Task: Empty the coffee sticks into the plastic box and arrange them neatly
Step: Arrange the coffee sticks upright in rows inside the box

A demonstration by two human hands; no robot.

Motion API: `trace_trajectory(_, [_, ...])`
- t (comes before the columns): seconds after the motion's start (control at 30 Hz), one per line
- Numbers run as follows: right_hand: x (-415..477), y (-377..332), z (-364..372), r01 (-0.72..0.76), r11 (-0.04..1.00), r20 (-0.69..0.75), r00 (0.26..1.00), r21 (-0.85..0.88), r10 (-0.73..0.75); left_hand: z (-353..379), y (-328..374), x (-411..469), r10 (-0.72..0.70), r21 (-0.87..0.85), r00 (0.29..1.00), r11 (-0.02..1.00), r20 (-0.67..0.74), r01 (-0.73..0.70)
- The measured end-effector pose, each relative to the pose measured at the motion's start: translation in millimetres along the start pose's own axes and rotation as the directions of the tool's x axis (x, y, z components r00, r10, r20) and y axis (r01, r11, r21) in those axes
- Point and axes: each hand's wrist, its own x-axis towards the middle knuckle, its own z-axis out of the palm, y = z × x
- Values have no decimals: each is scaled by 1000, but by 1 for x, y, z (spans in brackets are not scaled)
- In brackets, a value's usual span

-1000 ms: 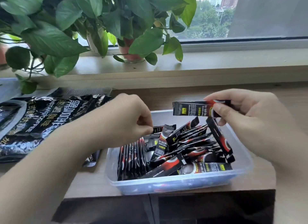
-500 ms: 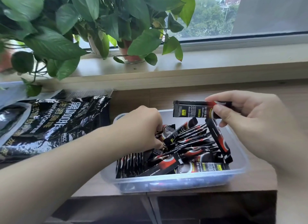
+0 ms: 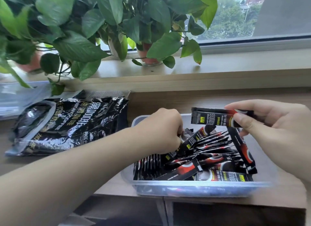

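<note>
Pinching a coffee stick (image 3: 212, 118) level over the far side of the plastic box (image 3: 202, 186), the right hand (image 3: 269, 124) is gripping it between thumb and fingers. The left hand (image 3: 161, 130) is dipping inside the box, fingers curled among the loose sticks (image 3: 210, 151); whether it is holding one, I cannot tell.

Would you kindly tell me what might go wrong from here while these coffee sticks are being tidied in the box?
The right hand pinches the held sticks by one end only, so one could slip. The left hand, curled among the loose sticks, might topple the upright row beside it. The plastic box sits near the front of the desk; a push could slide it off.
</note>
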Motion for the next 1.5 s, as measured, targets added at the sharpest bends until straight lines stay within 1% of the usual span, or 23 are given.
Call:
trace_trajectory(0.13, [-4,-1,-1,-5,1000,22,1000,-5,6,-1,0,-2,15,-56,1000,998,-15,-16])
trace_trajectory(0.23, [-5,-3,-2,-3,1000,12,1000,17,3,-4,3,0,14,-109,1000,994,-12,-15])
trace_trajectory(0.3, [-5,-3,-1,1,1000,-27,1000,30,-1,-4,7,2,22,-140,1000,990,2,-21])
trace_trajectory(0.5, [0,1,-3,7,1000,-48,999,18,-6,-3,15,9,54,-124,997,991,-47,-59])
trace_trajectory(0.63, [1,5,-5,19,1000,-53,998,22,-18,-23,13,5,28,-165,998,986,-57,-37])
trace_trajectory(0.7, [2,8,-6,16,999,-67,998,33,-14,-39,9,0,6,-232,996,972,-88,-27])
trace_trajectory(0.73, [3,8,-7,14,999,-73,997,37,-12,-47,6,-3,-4,-304,995,952,-100,-26])
trace_trajectory(0.83, [4,12,-7,4,999,-90,996,46,0,-57,-2,-9,-50,-539,994,842,-100,-12])
trace_trajectory(1.0, [1,7,-7,5,999,-90,996,50,0,-50,-12,-10,-109,-711,988,704,-106,1])
trace_trajectory(1.13, [0,2,-4,6,999,-65,998,53,-2,-43,-19,-19,-175,-846,977,533,-118,-7])
trace_trajectory(1.27, [0,-5,3,-2,997,-63,998,74,7,-37,-20,-31,-250,-923,957,381,-146,-42])
trace_trajectory(1.4, [-2,-15,14,-47,997,-83,995,68,52,-30,-20,-41,-320,-970,924,193,-207,-150])
trace_trajectory(1.43, [-2,-16,16,-68,994,-84,994,84,75,-27,-20,-43,-331,-972,918,155,-218,-175])
trace_trajectory(1.5, [-2,-20,21,-132,975,-71,987,177,146,-23,-20,-45,-350,-973,908,87,-232,-215])
